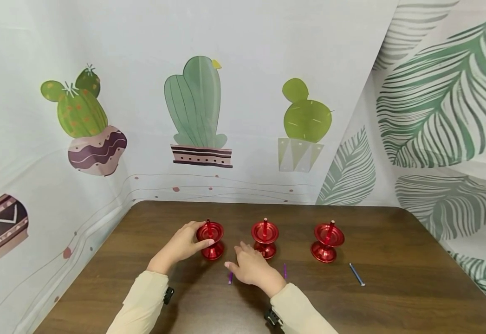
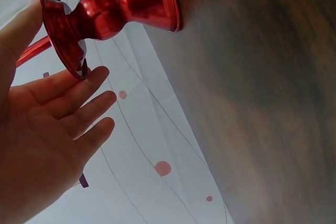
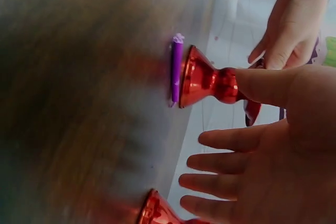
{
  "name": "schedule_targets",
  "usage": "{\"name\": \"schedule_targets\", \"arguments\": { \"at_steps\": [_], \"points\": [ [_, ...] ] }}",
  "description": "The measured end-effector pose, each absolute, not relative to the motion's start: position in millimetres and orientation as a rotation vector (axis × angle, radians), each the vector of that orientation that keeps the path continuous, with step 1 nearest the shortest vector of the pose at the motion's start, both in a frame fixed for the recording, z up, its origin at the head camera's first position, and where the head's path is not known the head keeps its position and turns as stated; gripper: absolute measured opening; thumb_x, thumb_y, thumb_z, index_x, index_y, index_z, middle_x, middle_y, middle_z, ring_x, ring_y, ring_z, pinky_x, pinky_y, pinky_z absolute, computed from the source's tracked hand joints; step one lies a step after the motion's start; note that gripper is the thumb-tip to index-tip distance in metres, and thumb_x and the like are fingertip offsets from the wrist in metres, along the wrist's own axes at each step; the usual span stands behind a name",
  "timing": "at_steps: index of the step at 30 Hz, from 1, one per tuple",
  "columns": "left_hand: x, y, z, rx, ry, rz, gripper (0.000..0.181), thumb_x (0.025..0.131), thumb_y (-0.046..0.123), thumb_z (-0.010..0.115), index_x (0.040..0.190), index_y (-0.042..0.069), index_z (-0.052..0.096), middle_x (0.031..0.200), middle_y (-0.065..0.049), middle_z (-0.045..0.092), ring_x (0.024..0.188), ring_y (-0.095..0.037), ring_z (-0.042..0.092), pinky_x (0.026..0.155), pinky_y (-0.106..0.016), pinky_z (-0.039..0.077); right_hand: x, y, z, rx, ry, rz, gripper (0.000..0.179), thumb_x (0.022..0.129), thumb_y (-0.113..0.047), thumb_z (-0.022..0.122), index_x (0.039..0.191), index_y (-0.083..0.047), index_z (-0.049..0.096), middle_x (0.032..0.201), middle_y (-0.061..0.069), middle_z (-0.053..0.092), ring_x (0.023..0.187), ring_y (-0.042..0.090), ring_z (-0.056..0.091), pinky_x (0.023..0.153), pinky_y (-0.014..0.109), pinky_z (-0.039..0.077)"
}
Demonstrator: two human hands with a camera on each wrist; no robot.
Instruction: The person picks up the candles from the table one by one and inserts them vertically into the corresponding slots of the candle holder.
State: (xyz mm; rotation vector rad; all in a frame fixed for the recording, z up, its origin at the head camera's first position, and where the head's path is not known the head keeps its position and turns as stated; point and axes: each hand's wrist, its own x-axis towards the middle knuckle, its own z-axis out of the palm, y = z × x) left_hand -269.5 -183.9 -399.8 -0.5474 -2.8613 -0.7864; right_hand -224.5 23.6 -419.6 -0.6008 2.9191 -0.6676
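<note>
My left hand [image 1: 184, 242] holds the leftmost red candle holder [image 1: 212, 251] by its dish, thumb on the near side of the rim and fingers at the far side. In the left wrist view this shiny holder [image 2: 100, 14] has a flared foot and a thin red stem rising from the dish. My right hand [image 1: 253, 265] hovers over the table with fingers extended, holding nothing. By its thumb lies a thin purple candle [image 1: 230, 277], which the right wrist view shows as a purple stick [image 3: 177, 72] near the holder's foot. The middle red candle holder [image 1: 265, 232] stands just beyond the right hand.
A third red candle holder [image 1: 324, 253] stands farther right. Another purple candle [image 1: 285, 270] lies beside the right wrist, partly hidden, and a blue candle [image 1: 357, 274] lies at the right. Behind the brown wooden table [image 1: 410, 260] hangs a cactus-printed cloth [image 1: 251, 93].
</note>
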Motion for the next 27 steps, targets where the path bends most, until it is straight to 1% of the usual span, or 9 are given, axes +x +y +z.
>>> {"name": "schedule_targets", "arguments": {
  "at_steps": [5, 8, 13, 16, 18, 20, 23, 25, 27],
  "points": [
    [-271, -184, -401, -0.548, -2.864, -0.78, 0.068, 0.075, 0.042, 0.066, 0.123, -0.003, 0.048, 0.117, -0.014, 0.053, 0.106, -0.027, 0.049, 0.086, -0.041, 0.043, -225, 16, -424, -0.53, 2.913, -0.545, 0.064, 0.084, -0.043, 0.054, 0.126, 0.004, 0.045, 0.134, 0.023, 0.035, 0.124, 0.039, 0.03, 0.098, 0.051, 0.027],
    [-271, -184, -402, -0.552, -2.869, -0.783, 0.069, 0.075, 0.042, 0.066, 0.123, -0.003, 0.047, 0.118, -0.015, 0.052, 0.107, -0.027, 0.048, 0.087, -0.041, 0.042, -225, 13, -425, -0.473, 2.92, -0.473, 0.067, 0.08, -0.044, 0.058, 0.126, 0.004, 0.045, 0.135, 0.023, 0.034, 0.125, 0.039, 0.029, 0.098, 0.05, 0.028],
    [-271, -184, -402, -0.548, -2.876, -0.767, 0.07, 0.074, 0.044, 0.066, 0.123, -0.002, 0.047, 0.118, -0.014, 0.052, 0.107, -0.027, 0.049, 0.086, -0.041, 0.043, -225, 10, -426, -0.417, 2.942, -0.368, 0.071, 0.074, -0.042, 0.066, 0.124, 0.004, 0.046, 0.133, 0.022, 0.037, 0.123, 0.038, 0.032, 0.097, 0.049, 0.03],
    [-270, -184, -401, -0.55, -2.87, -0.758, 0.069, 0.074, 0.043, 0.066, 0.123, -0.002, 0.048, 0.117, -0.014, 0.052, 0.106, -0.027, 0.049, 0.086, -0.041, 0.043, -224, 10, -427, -0.415, 2.962, -0.314, 0.071, 0.073, -0.042, 0.067, 0.124, 0.004, 0.047, 0.133, 0.02, 0.038, 0.122, 0.037, 0.035, 0.096, 0.048, 0.031],
    [-270, -184, -401, -0.558, -2.861, -0.75, 0.069, 0.074, 0.043, 0.066, 0.122, -0.003, 0.049, 0.116, -0.015, 0.053, 0.105, -0.028, 0.05, 0.086, -0.042, 0.043, -223, 9, -427, -0.435, 2.986, -0.279, 0.069, 0.073, -0.042, 0.068, 0.121, 0.004, 0.049, 0.13, 0.02, 0.041, 0.119, 0.036, 0.038, 0.094, 0.047, 0.033],
    [-270, -184, -400, -0.561, -2.859, -0.754, 0.068, 0.074, 0.043, 0.067, 0.122, -0.003, 0.049, 0.115, -0.015, 0.053, 0.104, -0.028, 0.05, 0.085, -0.042, 0.043, -221, 8, -427, -0.472, 3.016, -0.248, 0.063, 0.072, -0.042, 0.068, 0.113, 0.003, 0.055, 0.125, 0.02, 0.045, 0.113, 0.035, 0.044, 0.09, 0.045, 0.037],
    [-271, -185, -401, -0.576, -2.848, -0.75, 0.067, 0.074, 0.042, 0.067, 0.121, -0.004, 0.049, 0.114, -0.015, 0.054, 0.103, -0.027, 0.051, 0.084, -0.041, 0.044, -219, 7, -426, -0.542, 3.072, -0.207, 0.046, 0.071, -0.039, 0.07, 0.095, -0.001, 0.06, 0.105, 0.015, 0.055, 0.096, 0.029, 0.052, 0.079, 0.042, 0.041],
    [-272, -185, -401, -0.584, -2.843, -0.755, 0.067, 0.074, 0.041, 0.068, 0.12, -0.004, 0.05, 0.113, -0.015, 0.054, 0.102, -0.027, 0.052, 0.084, -0.04, 0.045, -219, 7, -425, -0.574, 3.103, -0.189, 0.039, 0.071, -0.035, 0.071, 0.09, -0.004, 0.06, 0.092, 0.011, 0.056, 0.087, 0.026, 0.054, 0.073, 0.04, 0.042],
    [-272, -185, -401, -0.597, -2.835, -0.748, 0.066, 0.074, 0.041, 0.068, 0.12, -0.004, 0.05, 0.113, -0.015, 0.054, 0.102, -0.027, 0.052, 0.084, -0.04, 0.045, -219, 5, -425, -0.589, 3.124, -0.167, 0.033, 0.072, -0.031, 0.071, 0.088, -0.006, 0.058, 0.083, 0.008, 0.053, 0.081, 0.024, 0.053, 0.069, 0.038, 0.041]
  ]
}}
